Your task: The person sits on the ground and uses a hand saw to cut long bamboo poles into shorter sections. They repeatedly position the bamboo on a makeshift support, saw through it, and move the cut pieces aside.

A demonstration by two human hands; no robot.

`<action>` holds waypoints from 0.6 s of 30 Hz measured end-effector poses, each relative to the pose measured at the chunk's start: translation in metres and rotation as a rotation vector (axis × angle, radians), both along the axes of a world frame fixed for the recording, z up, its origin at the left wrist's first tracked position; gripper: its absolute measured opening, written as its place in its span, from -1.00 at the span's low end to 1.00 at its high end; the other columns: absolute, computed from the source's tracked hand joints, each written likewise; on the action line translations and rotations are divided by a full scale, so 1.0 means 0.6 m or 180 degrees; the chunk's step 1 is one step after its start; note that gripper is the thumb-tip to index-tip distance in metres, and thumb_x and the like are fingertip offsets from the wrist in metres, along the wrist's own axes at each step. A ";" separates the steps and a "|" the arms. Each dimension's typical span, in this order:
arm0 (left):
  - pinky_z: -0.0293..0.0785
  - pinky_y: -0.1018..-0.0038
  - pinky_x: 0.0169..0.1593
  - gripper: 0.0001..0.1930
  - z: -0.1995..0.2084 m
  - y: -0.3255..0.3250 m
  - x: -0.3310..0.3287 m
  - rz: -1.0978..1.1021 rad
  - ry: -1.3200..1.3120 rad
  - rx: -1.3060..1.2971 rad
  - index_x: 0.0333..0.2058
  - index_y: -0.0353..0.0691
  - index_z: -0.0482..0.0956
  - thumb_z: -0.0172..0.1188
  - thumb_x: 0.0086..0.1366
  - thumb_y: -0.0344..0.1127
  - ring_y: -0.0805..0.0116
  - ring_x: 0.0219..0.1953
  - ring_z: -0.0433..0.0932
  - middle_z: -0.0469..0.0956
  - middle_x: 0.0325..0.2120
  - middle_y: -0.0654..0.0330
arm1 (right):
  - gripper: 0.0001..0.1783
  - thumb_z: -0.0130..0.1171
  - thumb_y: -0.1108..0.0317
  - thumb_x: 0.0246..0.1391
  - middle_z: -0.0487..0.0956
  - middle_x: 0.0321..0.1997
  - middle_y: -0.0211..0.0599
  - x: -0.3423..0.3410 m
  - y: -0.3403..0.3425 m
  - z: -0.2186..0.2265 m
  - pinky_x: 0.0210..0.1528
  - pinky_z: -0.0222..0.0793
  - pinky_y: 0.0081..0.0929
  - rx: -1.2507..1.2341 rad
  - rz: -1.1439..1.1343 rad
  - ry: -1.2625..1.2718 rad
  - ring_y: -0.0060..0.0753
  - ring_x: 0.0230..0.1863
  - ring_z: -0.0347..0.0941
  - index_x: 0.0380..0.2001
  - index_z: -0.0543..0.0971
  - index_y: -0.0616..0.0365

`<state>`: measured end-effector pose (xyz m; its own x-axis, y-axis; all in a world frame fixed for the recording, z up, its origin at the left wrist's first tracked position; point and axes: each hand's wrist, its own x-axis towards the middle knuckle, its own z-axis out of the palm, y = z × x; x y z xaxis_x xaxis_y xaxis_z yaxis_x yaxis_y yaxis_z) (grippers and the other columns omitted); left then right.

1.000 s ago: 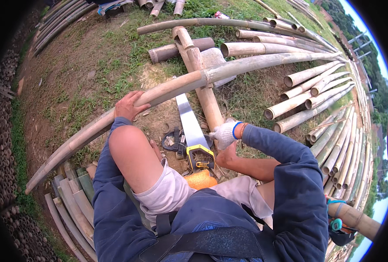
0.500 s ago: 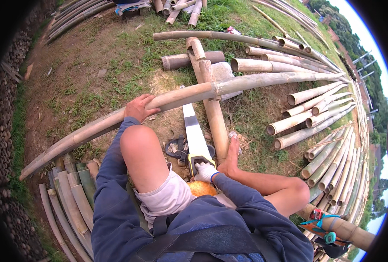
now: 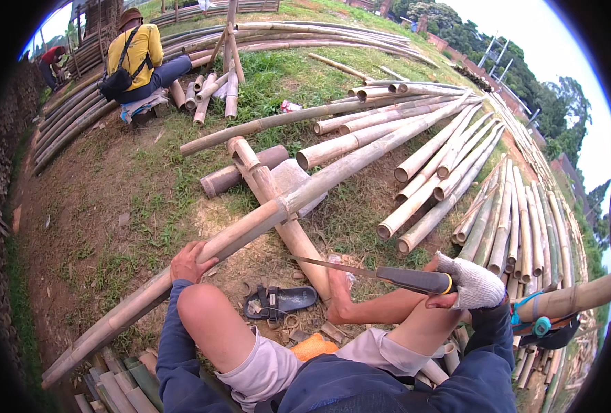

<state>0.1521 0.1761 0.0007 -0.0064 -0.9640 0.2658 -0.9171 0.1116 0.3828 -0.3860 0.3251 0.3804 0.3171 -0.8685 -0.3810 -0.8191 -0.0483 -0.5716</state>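
My bare left hand (image 3: 190,263) grips a long bamboo pole (image 3: 254,219), its fingers over the top beside my raised knee. The pole slants across the ground and rests on a propped bamboo support (image 3: 297,242). In my right hand (image 3: 472,282), which wears a white knitted glove, is a hand saw (image 3: 415,279) with a black and yellow handle. Its blade appears nearly edge-on, a thin line pointing left toward the support. The saw is above my right leg and apart from the pole. My bare foot (image 3: 340,303) is against the support's lower end.
A black sandal (image 3: 295,299) lies between my legs, near an orange thing (image 3: 314,347). Cut bamboo poles (image 3: 422,172) fan out at the right. A short thick bamboo piece (image 3: 243,171) lies beyond the support. A person in yellow (image 3: 135,58) sits far left, another stands behind.
My right hand has lifted the saw away from under the pole, to the right, and turned its blade edge-on. My left hand stays on the pole. The view has tilted up, showing other people.
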 end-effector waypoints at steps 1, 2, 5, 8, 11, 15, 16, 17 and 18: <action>0.60 0.22 0.17 -0.32 0.004 0.001 -0.003 -0.0039 0.0050 -0.0022 0.12 0.05 0.69 0.49 0.12 0.31 0.14 0.09 0.67 0.66 0.10 0.26 | -0.32 0.67 0.10 -0.01 0.73 -0.21 -0.19 -0.018 0.020 0.036 -0.04 0.55 -0.31 -0.0184 -0.0232 -0.0043 -0.31 -0.19 0.68 0.08 0.57 0.17; 0.60 0.21 0.17 -0.30 0.009 0.002 -0.005 -0.0036 0.0050 0.0029 0.13 0.04 0.68 0.48 0.13 0.31 0.13 0.09 0.67 0.65 0.11 0.25 | -0.29 0.71 0.12 -0.07 0.72 -0.20 -0.27 -0.032 0.033 0.060 -0.07 0.55 -0.35 -0.0528 -0.0348 0.0448 -0.41 -0.19 0.66 0.06 0.58 0.17; 0.58 0.17 0.19 -0.25 0.021 0.006 -0.010 -0.0023 -0.0110 0.0164 0.21 0.01 0.62 0.44 0.17 0.34 0.09 0.13 0.64 0.62 0.15 0.19 | -0.25 0.73 0.25 -0.09 0.69 -0.22 -0.39 -0.058 0.047 0.063 -0.13 0.55 -0.43 -0.0527 -0.1138 -0.1529 -0.58 -0.19 0.62 0.13 0.55 0.18; 0.51 0.11 0.27 -0.22 0.026 -0.001 -0.018 -0.0173 -0.0290 0.0325 0.32 -0.08 0.49 0.33 0.31 0.31 -0.02 0.22 0.56 0.54 0.23 0.05 | -0.26 0.67 0.38 0.00 0.65 -0.24 -0.48 -0.067 -0.023 -0.013 -0.16 0.53 -0.48 -0.0879 -0.0935 -0.2009 -0.64 -0.25 0.56 0.21 0.49 0.18; 0.46 0.08 0.31 -0.23 0.031 -0.027 -0.026 -0.0632 -0.0443 0.0365 0.38 -0.14 0.39 0.23 0.41 0.27 -0.11 0.27 0.51 0.49 0.28 -0.06 | -0.40 0.58 0.38 0.14 0.58 -0.28 -0.58 -0.036 -0.111 -0.152 -0.17 0.43 -0.61 -0.0881 -0.0791 -0.1976 -0.70 -0.23 0.50 0.17 0.48 0.05; 0.43 0.05 0.34 -0.12 0.054 -0.087 -0.031 -0.1315 -0.1040 0.1078 0.46 -0.24 0.22 0.13 0.44 0.33 -0.10 0.32 0.47 0.46 0.31 -0.09 | -0.44 0.56 0.30 0.19 0.62 0.01 -0.40 0.031 -0.177 -0.327 0.14 0.48 -0.47 -0.0815 -0.0994 -0.2547 -0.60 0.06 0.48 0.13 0.47 0.10; 0.42 0.05 0.34 -0.11 0.064 -0.105 -0.033 -0.1407 -0.1283 0.1071 0.46 -0.25 0.22 0.11 0.44 0.34 -0.10 0.33 0.46 0.45 0.31 -0.09 | -0.47 0.56 0.27 0.20 0.62 0.03 -0.39 0.042 -0.181 -0.357 0.14 0.46 -0.43 -0.0594 -0.1172 -0.2697 -0.57 0.06 0.49 0.11 0.49 0.11; 0.41 0.05 0.35 -0.10 0.072 -0.115 -0.037 -0.1499 -0.1494 0.1076 0.46 -0.26 0.22 0.10 0.44 0.36 -0.09 0.34 0.45 0.45 0.32 -0.10 | -0.49 0.55 0.27 0.21 0.62 0.02 -0.38 0.055 -0.184 -0.383 0.18 0.46 -0.42 -0.0673 -0.1337 -0.2638 -0.56 0.09 0.48 0.09 0.49 0.13; 0.40 0.05 0.35 -0.09 0.078 -0.122 -0.046 -0.1594 -0.1686 0.1095 0.46 -0.26 0.22 0.08 0.45 0.37 -0.09 0.35 0.45 0.44 0.32 -0.11 | -0.48 0.54 0.25 0.22 0.62 0.00 -0.39 0.067 -0.191 -0.405 0.17 0.47 -0.45 -0.0740 -0.1424 -0.2775 -0.57 0.08 0.48 0.10 0.49 0.13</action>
